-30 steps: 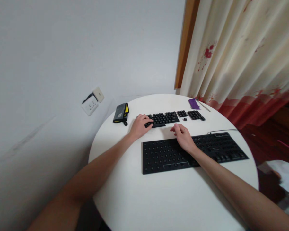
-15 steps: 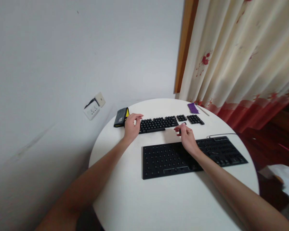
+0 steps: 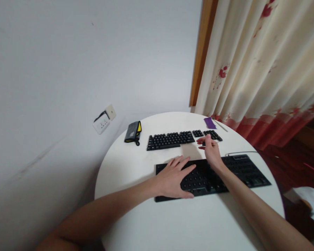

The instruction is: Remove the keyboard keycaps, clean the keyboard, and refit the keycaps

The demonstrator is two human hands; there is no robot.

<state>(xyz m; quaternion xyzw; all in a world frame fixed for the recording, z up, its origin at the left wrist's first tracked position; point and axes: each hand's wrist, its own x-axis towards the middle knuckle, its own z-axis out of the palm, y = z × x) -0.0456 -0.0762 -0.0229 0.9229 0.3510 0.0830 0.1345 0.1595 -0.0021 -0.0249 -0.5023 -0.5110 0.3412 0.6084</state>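
Observation:
My left hand (image 3: pixel 174 177), fingers spread, is over the left part of a black keyboard (image 3: pixel 242 167) stripped of its keycaps, with bare switches showing. It seems to rest on the board. My right hand (image 3: pixel 211 151) is held above the keyboard's back edge, its thumb and fingers pinching a small black keycap (image 3: pixel 204 143), partly hidden. Behind the keyboard, loose black keycaps (image 3: pixel 170 139) lie in keyboard order. A small block of keycaps (image 3: pixel 198 133) and a number-pad block (image 3: pixel 214 135) sit to their right, the latter partly behind my right hand.
The round white table (image 3: pixel 125 167) stands against a wall with a socket (image 3: pixel 101 123). A grey and yellow pouch (image 3: pixel 133 132) lies at the back left. A purple cloth (image 3: pixel 210 123) and a pale stick (image 3: pixel 221 126) lie at the back right, near the curtain (image 3: pixel 240 87).
My left hand has left the pouch and the left end of the loose keycaps and come down, spread, over the keyboard. My right hand has shifted slightly right, still pinching the keycap.

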